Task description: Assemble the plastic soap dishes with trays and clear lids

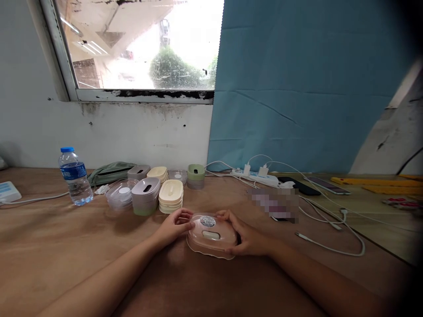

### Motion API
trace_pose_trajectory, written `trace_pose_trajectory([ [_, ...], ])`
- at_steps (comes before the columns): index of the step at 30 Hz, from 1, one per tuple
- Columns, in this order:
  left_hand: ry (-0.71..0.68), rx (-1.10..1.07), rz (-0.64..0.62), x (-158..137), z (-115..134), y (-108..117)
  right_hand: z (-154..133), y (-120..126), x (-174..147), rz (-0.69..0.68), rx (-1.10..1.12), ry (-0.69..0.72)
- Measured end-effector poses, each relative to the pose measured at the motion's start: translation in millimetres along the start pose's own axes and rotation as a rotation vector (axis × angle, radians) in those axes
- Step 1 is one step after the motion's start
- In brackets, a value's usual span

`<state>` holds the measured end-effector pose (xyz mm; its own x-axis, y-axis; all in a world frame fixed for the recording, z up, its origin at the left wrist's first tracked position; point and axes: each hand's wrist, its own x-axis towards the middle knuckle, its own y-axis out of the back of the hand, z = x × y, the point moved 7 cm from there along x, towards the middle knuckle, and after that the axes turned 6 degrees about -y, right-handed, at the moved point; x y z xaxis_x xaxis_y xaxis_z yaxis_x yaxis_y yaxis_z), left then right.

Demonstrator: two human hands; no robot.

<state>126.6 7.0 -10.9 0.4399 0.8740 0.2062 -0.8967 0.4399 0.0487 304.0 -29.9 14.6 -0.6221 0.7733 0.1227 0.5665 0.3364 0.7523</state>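
Observation:
A pink rounded oblong box (198, 237) with a slot in its top stands in front of me on the brown table. Something clear and glossy covers it, with a pale rim along the bottom and a round silvery sticker (208, 221) on top. My left hand (176, 226) curls around its left end, thumb on the upper edge. Around the right end wrap the fingers of my right hand (246, 234). Behind my left hand are stacked cream lids (171, 193), a lilac-and-green slotted box (145, 197) and stacked clear plastic covers (121, 195).
Along the wall sit a green slotted box (196, 176), a grey-green pouch (110, 171) and a water bottle (75, 176). To the right lie a power strip (254, 177), loose white cables (330, 250), a black phone (300, 186) and another phone (328, 186).

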Motion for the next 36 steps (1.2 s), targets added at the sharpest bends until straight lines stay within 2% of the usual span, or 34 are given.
trace_pose_trajectory([
  [8, 0.003, -0.001, 0.000, 0, 0, 0, -3, 2, -3, -0.035, -0.095, -0.031],
  [26, 0.008, 0.017, -0.027, 0, 1, -2, -7, 6, -5, -0.018, -0.230, -0.108],
  [32, -0.018, 0.027, -0.045, 0, 3, -3, -16, 10, -8, 0.008, -0.284, -0.059],
  [36, -0.023, 0.035, -0.044, -1, 5, -3, -15, 8, -9, -0.010, -0.243, -0.067],
])
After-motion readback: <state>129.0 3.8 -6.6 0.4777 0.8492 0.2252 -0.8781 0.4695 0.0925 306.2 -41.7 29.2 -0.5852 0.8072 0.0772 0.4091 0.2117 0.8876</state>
